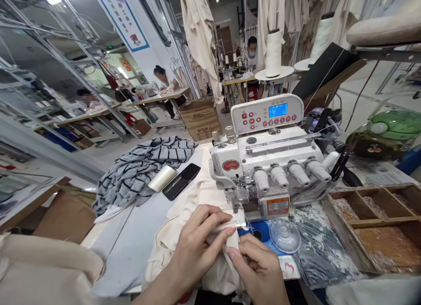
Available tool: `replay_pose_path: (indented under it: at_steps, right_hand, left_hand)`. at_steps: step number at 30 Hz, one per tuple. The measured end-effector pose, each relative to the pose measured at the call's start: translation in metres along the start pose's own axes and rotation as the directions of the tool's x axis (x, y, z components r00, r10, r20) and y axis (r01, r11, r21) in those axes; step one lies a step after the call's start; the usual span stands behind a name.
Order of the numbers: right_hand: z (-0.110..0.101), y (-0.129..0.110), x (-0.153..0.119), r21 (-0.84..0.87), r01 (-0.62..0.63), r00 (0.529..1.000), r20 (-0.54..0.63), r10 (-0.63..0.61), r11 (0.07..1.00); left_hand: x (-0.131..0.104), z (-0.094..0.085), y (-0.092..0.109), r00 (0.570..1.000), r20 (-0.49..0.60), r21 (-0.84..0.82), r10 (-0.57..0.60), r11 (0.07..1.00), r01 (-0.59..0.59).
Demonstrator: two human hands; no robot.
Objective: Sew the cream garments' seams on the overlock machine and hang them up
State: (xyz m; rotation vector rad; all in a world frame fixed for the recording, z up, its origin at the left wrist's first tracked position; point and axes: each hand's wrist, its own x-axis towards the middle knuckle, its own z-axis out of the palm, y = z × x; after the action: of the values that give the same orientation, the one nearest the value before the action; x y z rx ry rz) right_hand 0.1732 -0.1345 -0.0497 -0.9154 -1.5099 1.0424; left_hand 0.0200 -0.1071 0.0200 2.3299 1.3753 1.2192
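Note:
Cream fabric (184,221) lies bunched on the table and runs up under the presser foot of a white overlock sewing machine (259,151). My left hand (204,235) is closed on the fabric just in front of the foot, with thumb and forefinger pinching its edge. Close by on the right, my right hand (259,261) pinches a folded strip at the same edge, thumb on top. The fingertips of both hands are only a short way apart. Part of the fabric below my hands is hidden.
Left of the machine are a black phone (181,181), a roll of clear film (162,178) and striped grey fabric (144,169). A clear plastic dish (284,235) and a wooden compartment tray (378,226) stand right. Thread cones (274,55) rise behind. Other people sit at machines farther back.

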Motion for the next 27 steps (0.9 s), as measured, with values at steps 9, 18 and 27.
replay_pose_path:
  at_steps: [9, 18, 27]
  right_hand:
    - [-0.005, -0.003, -0.006, -0.054, 0.065, 0.998, -0.008, -0.066, 0.996]
    - [-0.004, 0.000, -0.009, -0.079, 0.104, 0.995, 0.003, -0.104, 0.991]
    - [-0.010, 0.000, -0.013, -0.110, 0.069, 0.996, -0.042, -0.074, 0.992]
  left_hand:
    - [0.000, 0.002, 0.002, 0.997, -0.009, -0.069, -0.077, 0.995, 0.077]
    - [0.003, 0.009, 0.005, 1.000, -0.023, 0.029, -0.012, 1.000, 0.013]
    - [-0.009, 0.011, 0.000, 0.936, 0.038, 0.256, 0.349, 0.903, -0.347]
